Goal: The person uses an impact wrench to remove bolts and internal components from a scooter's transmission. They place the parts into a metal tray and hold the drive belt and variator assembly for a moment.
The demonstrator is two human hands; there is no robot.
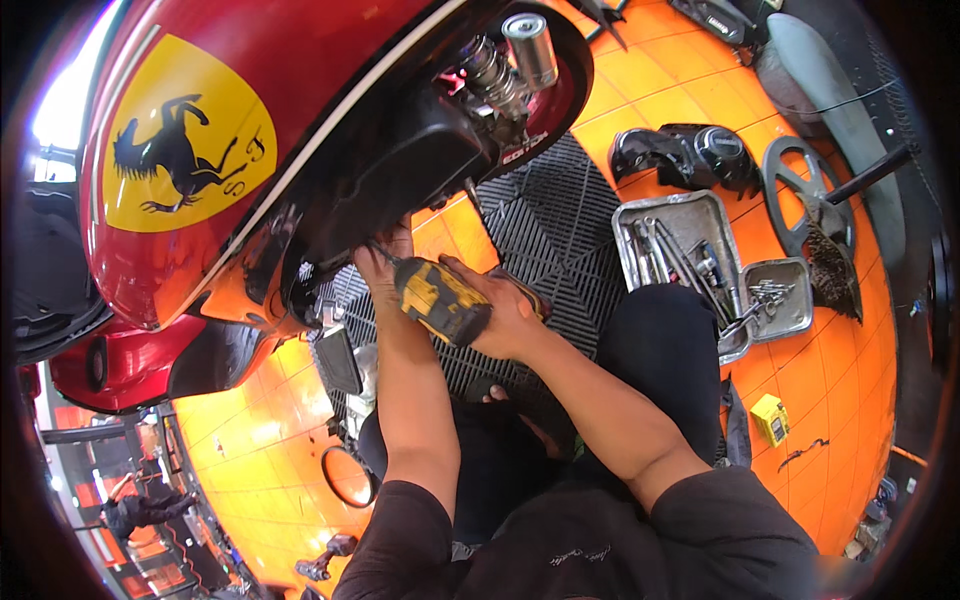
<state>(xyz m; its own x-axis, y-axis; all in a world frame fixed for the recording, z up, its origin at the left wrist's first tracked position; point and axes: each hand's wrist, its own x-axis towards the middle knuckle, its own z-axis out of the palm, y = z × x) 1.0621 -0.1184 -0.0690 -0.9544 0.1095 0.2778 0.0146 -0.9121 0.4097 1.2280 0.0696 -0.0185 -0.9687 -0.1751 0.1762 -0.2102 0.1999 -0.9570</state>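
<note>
My right hand (508, 318) is wrapped round the grip of a yellow and black cordless impact driver (440, 300). Its nose points up and left, toward the underside of a red scooter (300, 110). Just past that nose, my left hand (385, 262) reaches up beneath the scooter's black plastic cover (410, 150). The fingers of this hand are mostly hidden by the cover and the driver, so what they touch does not show. The fastener and the driver's tip cannot be made out.
A metal tray of tools (685, 250) and a smaller tray of bolts (780, 295) lie to the right. Beyond them are a dark plastic cover (690, 160) and a grey wheel (800, 190). A yellow box (770, 420) sits on orange tiles. Another person (140, 510) is far left.
</note>
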